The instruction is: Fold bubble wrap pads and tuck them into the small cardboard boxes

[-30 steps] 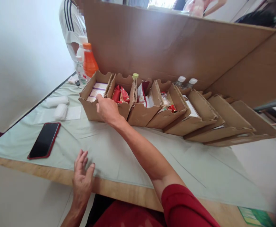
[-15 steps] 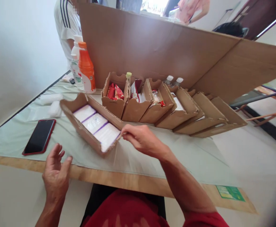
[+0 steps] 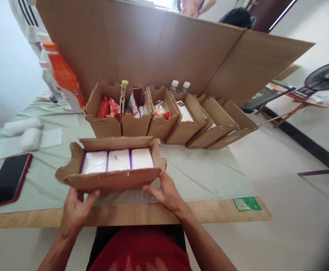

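Observation:
A long cardboard tray (image 3: 110, 181) holding three white packs (image 3: 118, 161) with purple edges lies crosswise in front of me, near the table's front edge. My left hand (image 3: 75, 210) grips its left underside, thumb against the front wall. My right hand (image 3: 166, 194) grips its right end from below. Both hands are closed on the tray, which seems lifted a little off the pale green cloth (image 3: 198, 177).
Several more cardboard trays (image 3: 159, 130) with red snack packs stand in a row before a tall cardboard wall (image 3: 153, 45). An orange bottle (image 3: 64, 79) and white rolls (image 3: 26, 131) sit at the left, with a red phone (image 3: 6, 180). Another person (image 3: 26, 19) stands behind. A fan (image 3: 326, 75) is at the right.
My right hand pulled the tray of white packs out of the row and turned it crosswise. My left hand rose from the table edge and took its left end.

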Demonstrator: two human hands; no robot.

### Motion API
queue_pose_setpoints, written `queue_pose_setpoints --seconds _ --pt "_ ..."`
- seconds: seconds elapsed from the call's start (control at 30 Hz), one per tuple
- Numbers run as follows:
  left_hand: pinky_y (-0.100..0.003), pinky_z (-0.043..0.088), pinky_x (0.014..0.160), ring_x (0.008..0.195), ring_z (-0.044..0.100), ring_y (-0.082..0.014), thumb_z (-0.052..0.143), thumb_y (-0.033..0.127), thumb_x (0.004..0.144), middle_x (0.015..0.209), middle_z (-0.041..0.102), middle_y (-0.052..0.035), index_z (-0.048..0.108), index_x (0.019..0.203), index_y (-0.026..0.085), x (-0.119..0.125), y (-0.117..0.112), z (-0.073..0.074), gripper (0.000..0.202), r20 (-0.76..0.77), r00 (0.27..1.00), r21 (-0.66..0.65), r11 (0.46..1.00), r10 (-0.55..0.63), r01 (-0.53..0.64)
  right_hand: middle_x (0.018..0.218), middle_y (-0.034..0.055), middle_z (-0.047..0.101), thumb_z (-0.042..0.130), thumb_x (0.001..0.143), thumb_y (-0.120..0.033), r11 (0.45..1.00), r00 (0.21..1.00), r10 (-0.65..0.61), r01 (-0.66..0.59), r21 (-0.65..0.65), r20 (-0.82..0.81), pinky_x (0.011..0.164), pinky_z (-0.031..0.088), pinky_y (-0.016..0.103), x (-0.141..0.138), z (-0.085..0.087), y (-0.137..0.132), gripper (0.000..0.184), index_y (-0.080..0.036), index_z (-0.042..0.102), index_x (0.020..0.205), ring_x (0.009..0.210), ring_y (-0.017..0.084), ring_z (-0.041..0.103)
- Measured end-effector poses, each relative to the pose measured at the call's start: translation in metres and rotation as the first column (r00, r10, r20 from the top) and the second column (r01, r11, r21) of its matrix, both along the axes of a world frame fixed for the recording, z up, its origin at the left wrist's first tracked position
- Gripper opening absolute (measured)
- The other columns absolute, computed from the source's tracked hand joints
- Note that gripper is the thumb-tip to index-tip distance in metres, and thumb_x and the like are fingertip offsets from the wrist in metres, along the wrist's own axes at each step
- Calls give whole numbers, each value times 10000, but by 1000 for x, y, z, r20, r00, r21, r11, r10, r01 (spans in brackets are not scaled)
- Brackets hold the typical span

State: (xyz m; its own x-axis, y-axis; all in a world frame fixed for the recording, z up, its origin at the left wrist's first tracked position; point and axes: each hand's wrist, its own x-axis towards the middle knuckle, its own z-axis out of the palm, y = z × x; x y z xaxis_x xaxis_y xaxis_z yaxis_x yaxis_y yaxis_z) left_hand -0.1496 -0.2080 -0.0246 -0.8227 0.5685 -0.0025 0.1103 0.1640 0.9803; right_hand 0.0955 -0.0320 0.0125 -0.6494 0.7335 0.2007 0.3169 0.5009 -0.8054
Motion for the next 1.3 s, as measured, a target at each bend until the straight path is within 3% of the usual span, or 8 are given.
queue_pose_setpoints --seconds 0.27,0.4,0.5,0.7,0.93,1.1,1.17,1.3 --pt "-426 538 1043 1188 684 -268 675 404 809 1296 700 -147 528 1421 156 -6 118 14 677 -60 961 110 955 -269 274 1097 167 790 603 868 -549 929 930 -367 367 32 -17 790 630 451 7 -10 63 475 -181 689 1156 888 296 771" --pt "-467 526 1070 1237 669 -289 688 348 810 1348 696 -167 615 1380 163 -18 91 -2 604 -80 978 23 981 -193 195 895 125 822 566 889 -568 943 923 -332 329 48 197 765 633 475 27 -23 46 398 -237 772 969 782 326 788" --pt "-455 563 1004 1126 711 -283 691 326 810 1216 759 -143 751 1165 175 -25 48 -12 391 -88 982 -41 985 -170 167 867 81 826 567 944 -494 996 973 -52 66 -53 225 718 636 406 9 -29 20 309 -271 780 932 767 292 794" --pt "-397 575 993 1109 721 -235 596 295 904 1181 772 -107 758 1178 198 -34 8 -24 333 -92 983 -1 987 -159 160 1025 63 810 521 1019 -241 883 889 430 -451 133 160 858 592 358 -155 -8 -4 256 -256 768 1085 937 237 753" --pt "-416 595 955 1034 738 -253 594 228 880 1090 789 -107 769 1099 210 -34 18 -33 282 -163 972 81 980 -170 184 1500 135 598 426 975 -4 604 769 497 -640 476 403 1015 493 450 -422 7 -16 542 -245 617 1420 1318 293 562" --pt "-416 598 938 1045 730 -256 568 196 893 1088 778 -103 744 1103 220 -33 20 -40 275 -170 972 97 978 -165 183 1560 95 557 490 1009 -58 445 673 545 -737 508 500 1116 411 474 -514 -1 -30 335 -225 737 1163 1476 277 433" --pt "-420 585 976 1118 711 -259 550 210 921 1186 751 -116 716 1169 220 -32 18 -41 298 -144 985 103 988 -99 114 1545 107 571 483 1025 -82 498 717 522 -696 517 462 1133 383 471 -507 2 -30 307 -202 735 1151 1468 276 440" --pt "-422 509 1106 1314 615 -259 570 297 966 1495 568 -154 508 1462 224 -37 7 -37 505 13 957 218 933 289 -285 1359 81 708 498 1063 -211 795 884 443 -465 389 153 1070 421 412 -420 19 -26 289 -220 686 1283 1251 243 621"
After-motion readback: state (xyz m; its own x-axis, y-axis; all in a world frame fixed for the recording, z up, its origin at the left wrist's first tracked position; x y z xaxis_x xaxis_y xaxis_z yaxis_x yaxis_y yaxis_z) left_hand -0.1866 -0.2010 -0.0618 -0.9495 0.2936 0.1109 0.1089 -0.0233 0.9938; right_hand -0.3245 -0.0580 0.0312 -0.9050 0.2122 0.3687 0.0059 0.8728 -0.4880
